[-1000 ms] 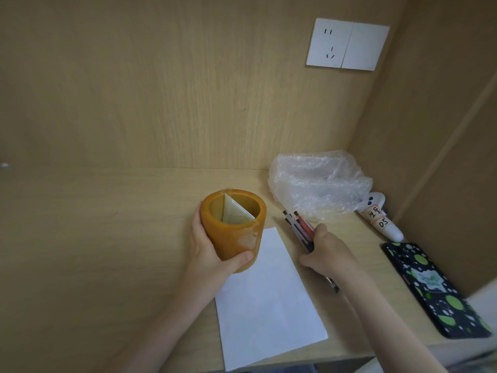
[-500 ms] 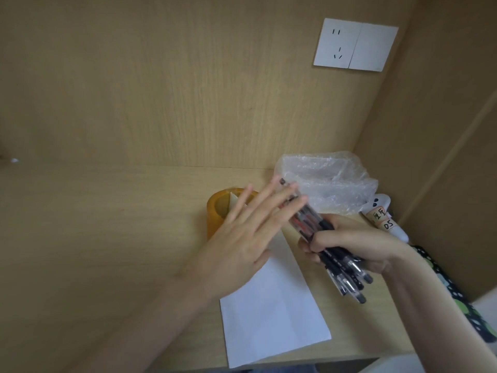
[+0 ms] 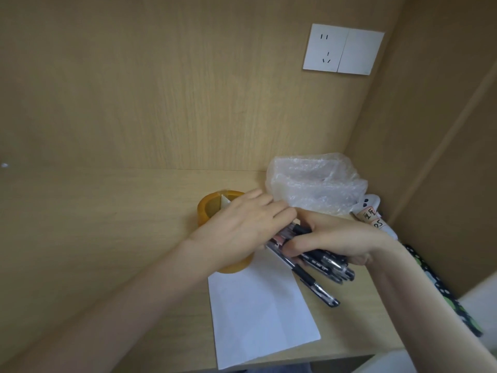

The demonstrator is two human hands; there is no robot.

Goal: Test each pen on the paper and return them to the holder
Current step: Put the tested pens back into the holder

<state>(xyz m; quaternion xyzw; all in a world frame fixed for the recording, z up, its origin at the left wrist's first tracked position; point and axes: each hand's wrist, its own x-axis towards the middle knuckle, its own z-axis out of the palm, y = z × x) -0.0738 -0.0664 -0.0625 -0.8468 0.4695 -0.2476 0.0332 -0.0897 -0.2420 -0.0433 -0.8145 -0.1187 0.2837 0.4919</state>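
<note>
A white sheet of paper (image 3: 258, 313) lies nearest, reaching the front edge of the wooden desk (image 3: 107, 238). Just above its far right corner, the right hand (image 3: 338, 238) curls its fingers round a bundle of black pens (image 3: 320, 262) and holds them off the desk. The tips point down toward the near right, and one pen sticks out lower than the rest, over the paper's edge. The left hand (image 3: 242, 227) comes in from the left and lays its fingers nearly straight across the upper ends of the bundle. Its thumb is hidden underneath, so I cannot tell whether it pinches any pen. Behind this hand stands the orange pen holder (image 3: 211, 211), upright on the desk at the paper's far left corner. It is mostly covered, with its rim and a pale divider showing beyond the knuckles. To the right, a black case with green dots (image 3: 441, 292) lies along the side panel, and beyond it is a white labelled marker (image 3: 373, 214). A crumpled bubble-wrap bag (image 3: 317, 184) sits in the back corner. High on the rear panel is a white wall socket (image 3: 344, 51).
</note>
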